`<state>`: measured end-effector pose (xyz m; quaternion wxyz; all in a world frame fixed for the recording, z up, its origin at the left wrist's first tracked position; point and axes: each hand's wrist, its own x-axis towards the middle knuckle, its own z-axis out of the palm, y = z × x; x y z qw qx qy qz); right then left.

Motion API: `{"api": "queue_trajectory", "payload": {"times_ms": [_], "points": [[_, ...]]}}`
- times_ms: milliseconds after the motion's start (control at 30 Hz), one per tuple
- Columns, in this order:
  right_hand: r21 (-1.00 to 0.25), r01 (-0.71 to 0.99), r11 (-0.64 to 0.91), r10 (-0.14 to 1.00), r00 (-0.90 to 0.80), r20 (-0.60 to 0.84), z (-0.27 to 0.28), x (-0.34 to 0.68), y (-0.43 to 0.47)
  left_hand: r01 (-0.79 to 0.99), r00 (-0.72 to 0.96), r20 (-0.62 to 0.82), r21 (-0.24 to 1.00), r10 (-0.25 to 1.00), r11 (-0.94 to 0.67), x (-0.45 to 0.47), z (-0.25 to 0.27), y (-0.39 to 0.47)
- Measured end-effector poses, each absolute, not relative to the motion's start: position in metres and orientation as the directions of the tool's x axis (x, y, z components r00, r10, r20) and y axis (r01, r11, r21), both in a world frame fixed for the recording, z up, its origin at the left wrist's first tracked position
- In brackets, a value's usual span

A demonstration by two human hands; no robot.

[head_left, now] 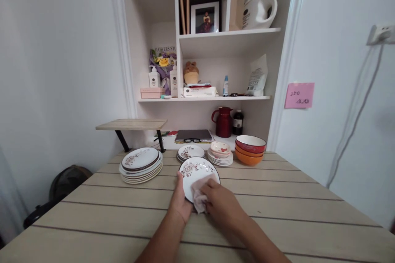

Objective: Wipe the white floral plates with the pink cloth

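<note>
A white plate (202, 168) with a dark rim and a brown flower print is tilted up above the table, its face toward me. My left hand (181, 199) grips its lower left edge, thumb along the rim and the other fingers hidden beneath. Against the plate's lower right face, my right hand (220, 199) presses a crumpled pale pink cloth (200, 193), fingers bunched around it. Just behind stands a short stack of similar flowered plates (189, 151).
On the slatted table (123, 213), a tall plate stack (141, 164) stands left, near a small raised shelf (132, 124). Small dishes (220, 154) and stacked red and orange bowls (250, 150) stand back right. Behind are a laptop (194, 134), a red jug (223, 122) and a dark bottle (237, 122).
</note>
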<state>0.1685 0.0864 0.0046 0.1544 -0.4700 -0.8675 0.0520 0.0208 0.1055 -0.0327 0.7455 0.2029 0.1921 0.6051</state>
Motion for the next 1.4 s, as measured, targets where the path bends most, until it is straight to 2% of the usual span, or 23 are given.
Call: {"api": "queue_trajectory", "payload": {"times_ms": [133, 267, 367, 500, 633, 833, 1033, 1133, 1233, 1400], "points": [[-0.217, 0.772, 0.597, 0.791, -0.522, 0.321, 0.009, 0.155, 0.089, -0.779, 0.267, -0.064, 0.574, 0.962, 0.254, 0.025, -0.03, 0.104], [-0.232, 0.844, 0.484, 0.841, -0.375, 0.389, 0.014, 0.168, 0.109, -0.778, 0.299, -0.026, 0.573, 0.954, 0.259, 0.03, -0.025, 0.099], [-0.248, 0.885, 0.394, 0.878, -0.283, 0.387, 0.014, 0.184, 0.117, -0.781, 0.289, -0.025, 0.572, 0.957, 0.251, 0.031, -0.023, 0.097], [-0.272, 0.853, 0.446, 0.886, -0.376, 0.272, 0.01, 0.191, 0.107, -0.782, 0.315, -0.025, 0.56, 0.949, 0.274, 0.028, -0.024, 0.097], [-0.296, 0.776, 0.557, 0.83, -0.527, 0.179, 0.004, 0.178, 0.088, -0.773, 0.378, 0.011, 0.554, 0.926, 0.309, 0.026, -0.025, 0.098], [-0.286, 0.736, 0.614, 0.781, -0.513, 0.357, 0.012, 0.153, 0.088, -0.716, 0.377, -0.035, 0.623, 0.926, 0.315, 0.029, -0.025, 0.101], [-0.19, 0.861, 0.472, 0.823, -0.352, 0.446, 0.019, 0.165, 0.108, -0.743, 0.394, 0.027, 0.597, 0.919, 0.302, 0.036, -0.026, 0.099], [-0.185, 0.903, 0.387, 0.864, -0.286, 0.414, 0.017, 0.178, 0.114, -0.75, 0.373, -0.003, 0.589, 0.928, 0.303, 0.036, -0.026, 0.098], [-0.221, 0.903, 0.37, 0.895, -0.282, 0.345, 0.014, 0.185, 0.112, -0.758, 0.374, -0.017, 0.57, 0.927, 0.316, 0.034, -0.027, 0.099], [-0.244, 0.86, 0.448, 0.892, -0.412, 0.187, 0.005, 0.18, 0.09, -0.793, 0.341, -0.005, 0.535, 0.94, 0.291, 0.03, -0.028, 0.102]]}}
